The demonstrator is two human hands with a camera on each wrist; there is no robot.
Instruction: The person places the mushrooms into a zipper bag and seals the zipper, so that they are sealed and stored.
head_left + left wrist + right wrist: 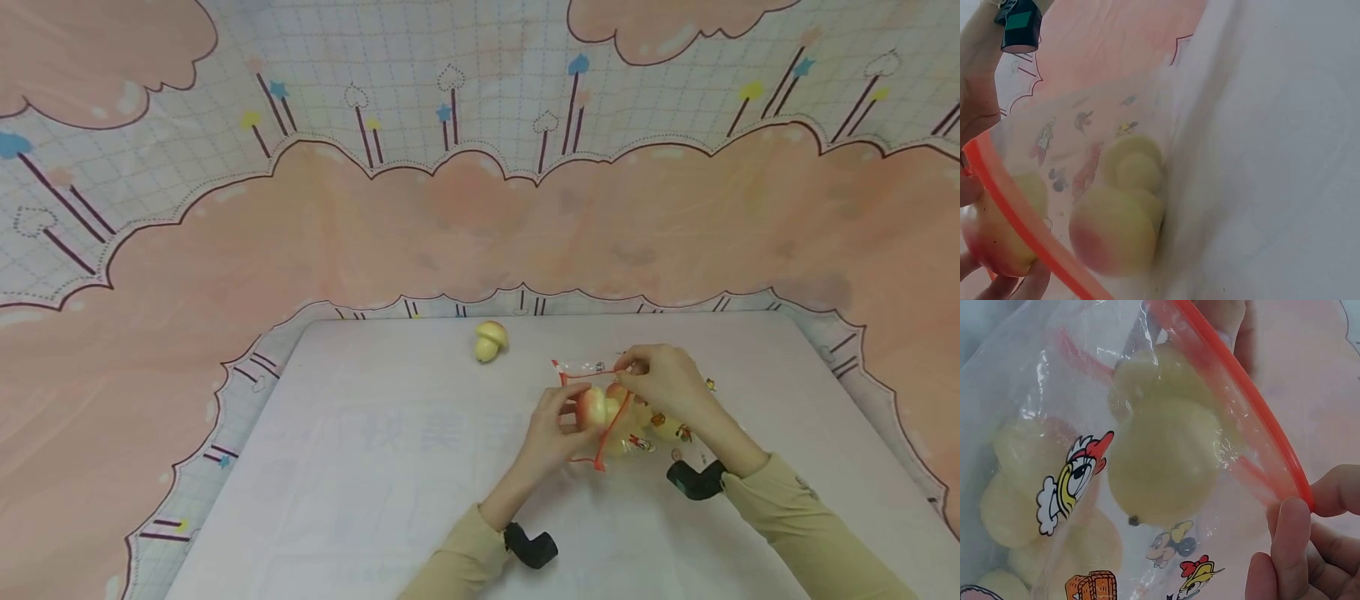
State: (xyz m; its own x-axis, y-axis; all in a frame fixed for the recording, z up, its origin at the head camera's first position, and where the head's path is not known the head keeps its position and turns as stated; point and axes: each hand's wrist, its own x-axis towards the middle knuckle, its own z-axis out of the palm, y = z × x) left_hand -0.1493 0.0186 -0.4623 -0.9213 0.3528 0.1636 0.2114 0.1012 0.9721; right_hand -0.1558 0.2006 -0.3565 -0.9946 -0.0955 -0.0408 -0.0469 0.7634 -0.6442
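Observation:
A clear zip bag (564,377) with a red zip edge and cartoon prints lies towards the right of the table. At its mouth my left hand (553,425) holds a yellow mushroom-shaped piece (591,407) with a reddish blush, fingers above and thumb below. My right hand (663,379) pinches the red zip edge (1254,400) between thumb and finger, lifting that side. Through the plastic, the left wrist view shows more mushroom-shaped pieces (1113,231) inside. The right wrist view also shows several pale yellow ones (1016,506) behind the printed film.
Another mushroom-shaped piece (491,342) sits near the back edge of the white table (360,450). A patterned cloth (450,225) hangs behind the table. Black devices (531,546) are worn at both wrists.

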